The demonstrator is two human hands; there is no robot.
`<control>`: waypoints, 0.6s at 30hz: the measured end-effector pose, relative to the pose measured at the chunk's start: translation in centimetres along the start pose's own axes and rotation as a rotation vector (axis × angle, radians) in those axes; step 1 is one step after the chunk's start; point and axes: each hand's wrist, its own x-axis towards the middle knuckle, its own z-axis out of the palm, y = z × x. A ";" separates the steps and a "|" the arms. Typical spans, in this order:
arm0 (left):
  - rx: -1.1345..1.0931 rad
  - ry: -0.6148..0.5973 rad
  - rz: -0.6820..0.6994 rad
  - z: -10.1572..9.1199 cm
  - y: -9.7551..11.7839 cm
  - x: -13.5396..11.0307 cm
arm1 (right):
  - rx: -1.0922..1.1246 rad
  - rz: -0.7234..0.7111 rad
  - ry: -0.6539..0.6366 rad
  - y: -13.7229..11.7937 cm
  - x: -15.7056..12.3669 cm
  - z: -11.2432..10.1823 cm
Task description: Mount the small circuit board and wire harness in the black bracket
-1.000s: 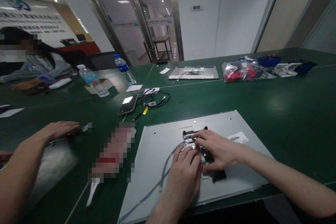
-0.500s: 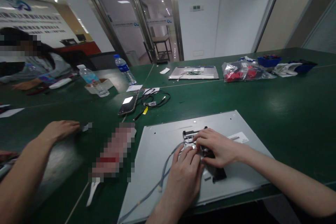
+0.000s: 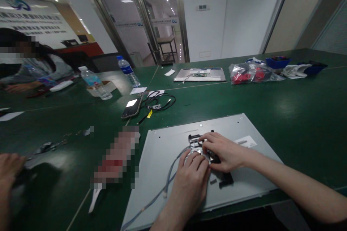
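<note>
A grey metal panel [image 3: 244, 177] lies flat on the green table in front of me. Near its middle sits a small black bracket with a circuit part [image 3: 214, 158]. My left hand [image 3: 189, 180] rests on the panel with its fingertips pressed together at that part, where a grey cable [image 3: 169, 177] ends. My right hand [image 3: 225, 151] curls over the same part from the right, fingers closed on it. What the fingertips pinch is hidden.
A co-worker's hand [image 3: 8, 168] is at the left edge. A phone [image 3: 132, 107], black cables [image 3: 159, 103], two water bottles [image 3: 94, 83], a second panel [image 3: 200, 75], a bag of red parts [image 3: 252, 73] and blue bins [image 3: 278, 62] lie farther back.
The co-worker's arm at the left has pulled back toward the near left edge. My right hand's fingers have shifted slightly on the bracket; my left hand has barely moved.
</note>
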 end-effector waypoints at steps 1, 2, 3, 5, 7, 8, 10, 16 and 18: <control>-0.004 0.002 0.006 0.0 0.0 0.0 | -0.005 0.000 -0.001 0.0 0.0 0.0; -0.007 0.003 0.012 0.0 0.0 0.0 | -0.010 -0.001 -0.001 0.0 0.0 0.0; -0.008 0.003 0.016 0.0 0.0 -0.1 | -0.013 -0.001 -0.002 0.0 0.0 0.0; -0.006 0.003 0.020 0.0 0.0 -0.1 | -0.014 -0.001 -0.006 0.1 0.0 0.0; 0.001 0.002 0.018 -0.2 0.1 -0.2 | -0.011 0.000 -0.014 0.1 0.0 -0.1; 0.006 0.002 0.014 -0.2 0.1 -0.2 | -0.008 0.002 -0.017 0.1 0.0 -0.1; 0.016 -0.004 0.004 -0.3 0.1 -0.2 | 0.001 0.010 -0.021 0.1 -0.1 -0.2; 0.015 0.009 0.001 -0.2 -0.3 -0.4 | 0.048 0.012 -0.038 -0.1 -0.1 -0.6; -0.004 0.011 0.002 -0.1 -0.3 -0.4 | 0.061 0.008 -0.041 -0.1 0.0 -0.7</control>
